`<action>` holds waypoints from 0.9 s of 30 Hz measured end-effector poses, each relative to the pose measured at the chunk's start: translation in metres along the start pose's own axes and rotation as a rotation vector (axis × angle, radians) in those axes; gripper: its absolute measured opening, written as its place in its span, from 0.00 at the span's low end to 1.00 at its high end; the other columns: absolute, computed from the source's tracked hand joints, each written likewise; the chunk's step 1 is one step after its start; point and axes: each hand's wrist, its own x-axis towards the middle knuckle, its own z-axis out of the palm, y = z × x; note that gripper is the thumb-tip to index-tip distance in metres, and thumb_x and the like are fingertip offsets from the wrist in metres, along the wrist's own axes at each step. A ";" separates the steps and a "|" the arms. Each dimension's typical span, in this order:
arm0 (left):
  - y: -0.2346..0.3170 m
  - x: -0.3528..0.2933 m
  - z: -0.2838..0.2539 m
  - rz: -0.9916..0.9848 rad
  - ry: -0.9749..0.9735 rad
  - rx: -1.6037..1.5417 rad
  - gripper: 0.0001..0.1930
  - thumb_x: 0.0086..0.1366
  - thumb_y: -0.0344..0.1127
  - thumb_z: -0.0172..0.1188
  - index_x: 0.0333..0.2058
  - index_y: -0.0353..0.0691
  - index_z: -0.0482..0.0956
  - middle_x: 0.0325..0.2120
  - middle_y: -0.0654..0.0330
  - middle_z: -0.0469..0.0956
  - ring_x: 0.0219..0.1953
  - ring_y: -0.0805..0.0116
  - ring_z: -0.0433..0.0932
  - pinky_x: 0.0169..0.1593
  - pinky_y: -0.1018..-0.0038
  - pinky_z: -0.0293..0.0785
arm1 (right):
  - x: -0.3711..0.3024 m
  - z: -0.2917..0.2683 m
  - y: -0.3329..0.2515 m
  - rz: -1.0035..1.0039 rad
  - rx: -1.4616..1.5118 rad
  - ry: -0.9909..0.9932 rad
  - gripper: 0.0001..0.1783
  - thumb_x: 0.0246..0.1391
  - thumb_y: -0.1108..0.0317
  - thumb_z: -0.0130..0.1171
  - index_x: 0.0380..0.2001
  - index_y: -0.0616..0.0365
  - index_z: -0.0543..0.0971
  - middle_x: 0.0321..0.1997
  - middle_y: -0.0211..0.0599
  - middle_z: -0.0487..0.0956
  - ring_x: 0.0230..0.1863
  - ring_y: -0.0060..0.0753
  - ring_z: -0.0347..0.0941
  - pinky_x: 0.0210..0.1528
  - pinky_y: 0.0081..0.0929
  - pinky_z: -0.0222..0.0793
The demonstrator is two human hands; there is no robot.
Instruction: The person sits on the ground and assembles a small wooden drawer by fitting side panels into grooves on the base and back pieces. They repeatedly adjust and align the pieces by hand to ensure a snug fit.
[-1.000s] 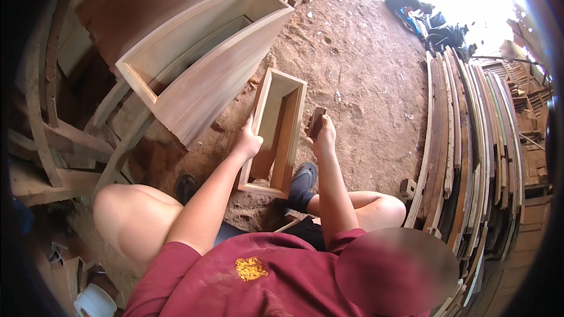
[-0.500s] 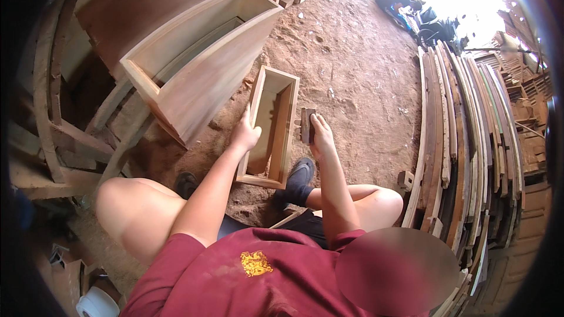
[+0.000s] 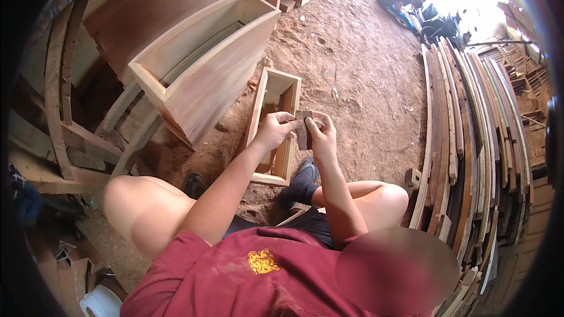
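A small brown sanding block [image 3: 303,135] with a darker face is raised above the right side of a narrow open wooden box [image 3: 271,179]. My right hand [image 3: 325,144] grips the block from its right side, thumb across the face. From the left, my left hand [image 3: 271,133] reaches over the box with bent fingers pinching the block's left edge; the exact fingertip contact is hard to make out. The box rests on the ground between my legs, its long sides running away from me. My hands and the block cover part of its right wall and inside.
A larger open wooden box [image 3: 211,73] stands tilted at the left, near wooden frames [image 3: 56,82]. Long planks [image 3: 443,141] are stacked at the right. Dark bags [image 3: 437,23] lie at the far right on the dirt floor [image 3: 364,76]. A white bucket [image 3: 100,302] is at lower left.
My left hand has let go of the small box's left wall and moved right to the sanding block. My right hand has turned the block slightly and brought it a little left.
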 end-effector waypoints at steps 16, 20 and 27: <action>0.009 -0.008 0.005 -0.049 -0.034 -0.038 0.09 0.61 0.36 0.70 0.33 0.43 0.77 0.25 0.69 0.78 0.25 0.82 0.74 0.25 0.82 0.68 | -0.013 -0.020 0.008 0.014 -0.178 -0.202 0.10 0.69 0.64 0.53 0.42 0.59 0.78 0.33 0.31 0.81 0.29 0.21 0.78 0.34 0.24 0.79; 0.010 -0.008 -0.004 0.002 -0.115 0.006 0.10 0.60 0.35 0.72 0.31 0.43 0.77 0.26 0.68 0.79 0.27 0.81 0.74 0.28 0.80 0.69 | -0.016 -0.011 0.003 0.232 0.120 -0.247 0.22 0.71 0.50 0.47 0.47 0.58 0.77 0.37 0.34 0.81 0.34 0.23 0.77 0.38 0.29 0.75; 0.022 -0.008 -0.004 0.310 0.048 0.425 0.09 0.60 0.32 0.69 0.27 0.40 0.76 0.25 0.64 0.76 0.33 0.72 0.78 0.35 0.73 0.74 | -0.008 -0.015 0.017 0.236 -0.007 -0.010 0.30 0.69 0.38 0.42 0.55 0.52 0.73 0.47 0.33 0.80 0.47 0.25 0.74 0.49 0.30 0.66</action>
